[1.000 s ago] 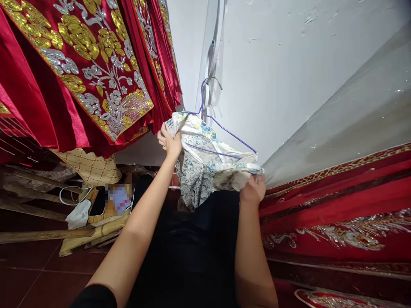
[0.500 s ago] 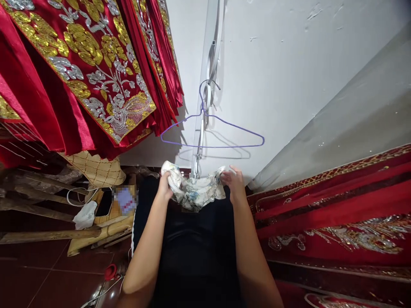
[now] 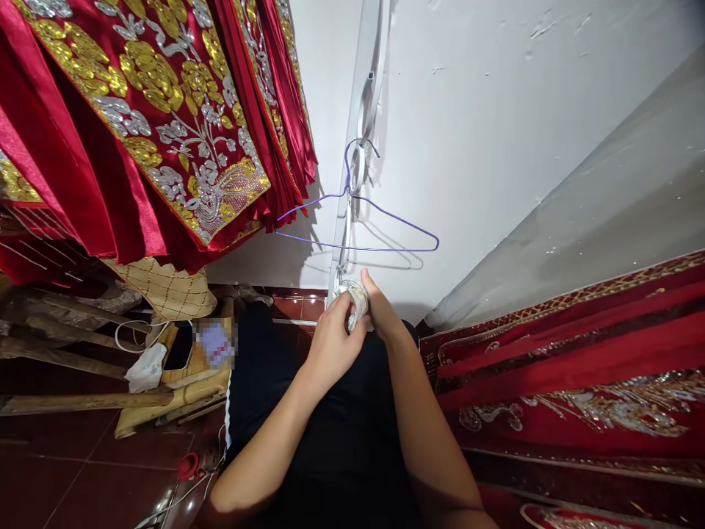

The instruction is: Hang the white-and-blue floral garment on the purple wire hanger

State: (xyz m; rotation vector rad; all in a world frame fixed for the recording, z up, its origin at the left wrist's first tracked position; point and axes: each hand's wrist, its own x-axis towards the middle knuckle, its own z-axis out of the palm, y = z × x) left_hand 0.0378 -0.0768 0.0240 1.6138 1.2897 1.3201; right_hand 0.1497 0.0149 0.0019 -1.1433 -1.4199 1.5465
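hanger (image 3: 385, 250) looks bare, what happened?

> floral cloth (image 3: 359, 300) was draped on it a second ago, now it's off and bunched up small, lower down, over the lap. so the work's moved from hanger to handling it loose, i reckon.

and the hands?

> together. left hand (image 3: 337, 334) curled around the bundle, right hand (image 3: 384, 312) pressed close, can't tell if it's gripping.
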